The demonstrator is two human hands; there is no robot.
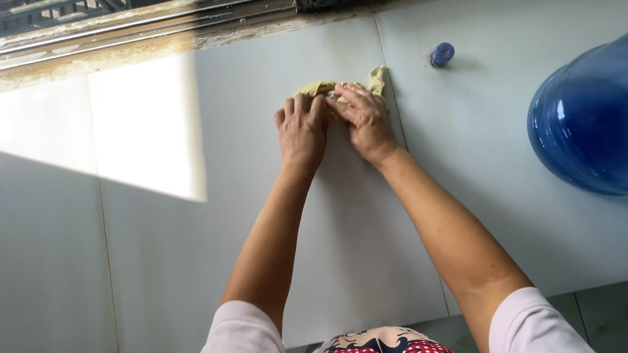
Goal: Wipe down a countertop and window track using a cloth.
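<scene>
Lying under right hand [366, 120] and left hand [303, 129]: yellow cloth [320, 88]

Both arms are stretched out straight in front of the body. The left hand [301, 128] lies flat, palm down, with its fingers close together and pointing away. The right hand [365, 119] is just beside it, also palm down, its fingers bent a little and leaning toward the left hand. The two hands touch at the fingers. Short pink sleeves cover the upper arms.
</scene>
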